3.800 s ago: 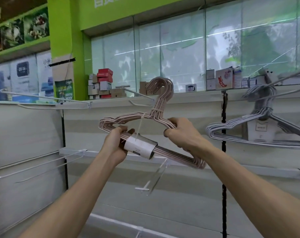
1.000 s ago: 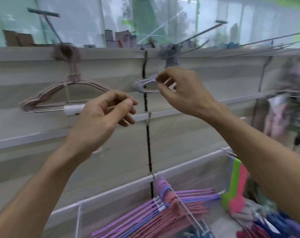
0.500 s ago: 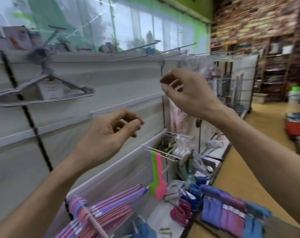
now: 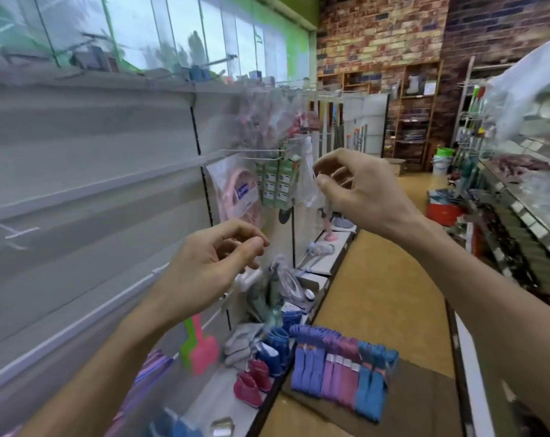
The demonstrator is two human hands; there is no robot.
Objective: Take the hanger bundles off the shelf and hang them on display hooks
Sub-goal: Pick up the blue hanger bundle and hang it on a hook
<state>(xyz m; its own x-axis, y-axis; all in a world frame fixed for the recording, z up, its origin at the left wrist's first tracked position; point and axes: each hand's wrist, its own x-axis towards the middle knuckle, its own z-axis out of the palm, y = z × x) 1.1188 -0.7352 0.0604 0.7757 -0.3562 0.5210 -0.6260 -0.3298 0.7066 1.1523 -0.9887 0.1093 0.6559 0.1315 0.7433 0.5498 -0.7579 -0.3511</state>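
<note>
- The pale slatted display wall fills the left side and runs away toward the far brick wall; a bare display hook sticks out of it at the far left.
- The tan aisle floor runs between that wall and a shelf rack on the right.
- Near the bottom centre, a row of blue and purple folded goods lies at the edge of the low shelf, with small red and blue booties just left of them.
- The right hand is raised mid-frame, fingers loosely curled, thumb and forefinger close together, holding nothing.
- The left hand sits lower and nearer, fingers likewise loosely curled and empty.
- A purple hanger bundle shows at the lower left, on the low shelf below the left forearm, blurred and partly hidden.
- A green and pink pair of small scoops hangs just right of it.
</note>
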